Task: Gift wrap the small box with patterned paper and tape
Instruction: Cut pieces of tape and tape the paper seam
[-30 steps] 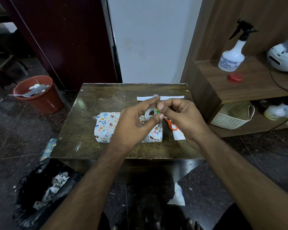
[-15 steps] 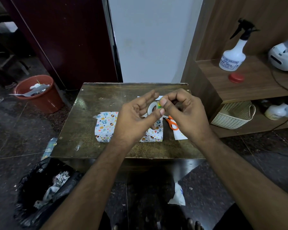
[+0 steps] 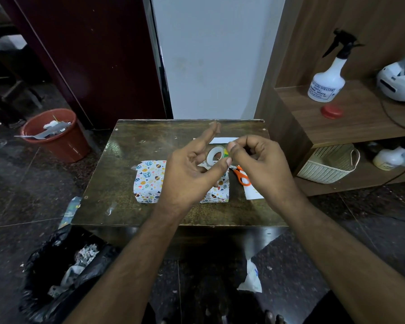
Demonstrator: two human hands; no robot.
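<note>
The box wrapped in white patterned paper lies on the small dark table, partly hidden behind my hands. Above it my left hand holds a roll of clear tape between thumb and fingers, with the index finger stretched out. My right hand pinches the roll's edge with thumb and fingertips. Whether a strip of tape is lifted, I cannot tell.
Orange-handled scissors and white paper strips lie right of the box. A red bucket and a black rubbish bag stand on the floor at left. A wooden shelf with a spray bottle and a basket is at right.
Both hands have risen a little with the tape roll. My left index finger has straightened outward, and my right fingertips have stayed pinched at the roll's edge.
</note>
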